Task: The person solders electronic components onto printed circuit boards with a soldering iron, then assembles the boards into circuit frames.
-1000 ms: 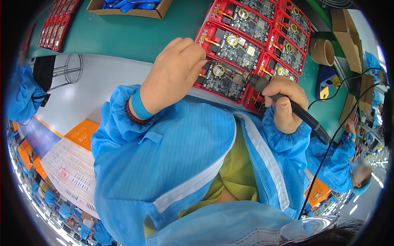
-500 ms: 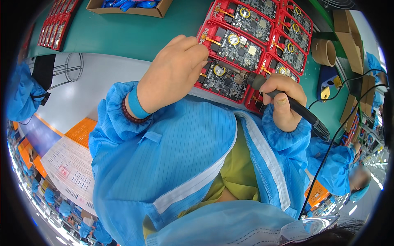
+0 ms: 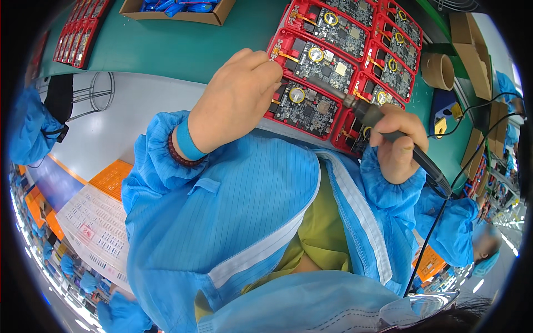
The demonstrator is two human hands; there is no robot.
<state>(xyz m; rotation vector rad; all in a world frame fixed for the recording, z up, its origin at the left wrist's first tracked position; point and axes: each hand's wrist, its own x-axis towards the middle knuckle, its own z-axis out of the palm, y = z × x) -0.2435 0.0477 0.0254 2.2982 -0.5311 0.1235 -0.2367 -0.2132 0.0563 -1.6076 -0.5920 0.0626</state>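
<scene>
My right hand (image 3: 401, 141) grips a soldering iron (image 3: 366, 114) by its dark handle. Its metal shaft, blurred, points up-left over the border between two circuit boards. The nearest circuit board (image 3: 311, 114), with a round coin cell (image 3: 297, 95), sits in a red tray (image 3: 332, 94). At that board's left end is my left hand (image 3: 236, 100), fingers bent and pressed together; what is pinched, if anything, is hidden behind them. A second circuit board (image 3: 325, 67) lies just beyond in the same red tray.
More boards in red trays fill the far right; another red tray stack (image 3: 83, 41) stands far left. A cardboard box (image 3: 177, 19) of blue pieces is at the back. On the right are a brown ring-shaped roll (image 3: 437, 71), a blue stand with a yellow pad (image 3: 440, 126), and a black cable (image 3: 444, 205).
The soldering iron and my right hand have shifted right, pulling the shaft off the nearest board's parts. My left hand has stayed almost still.
</scene>
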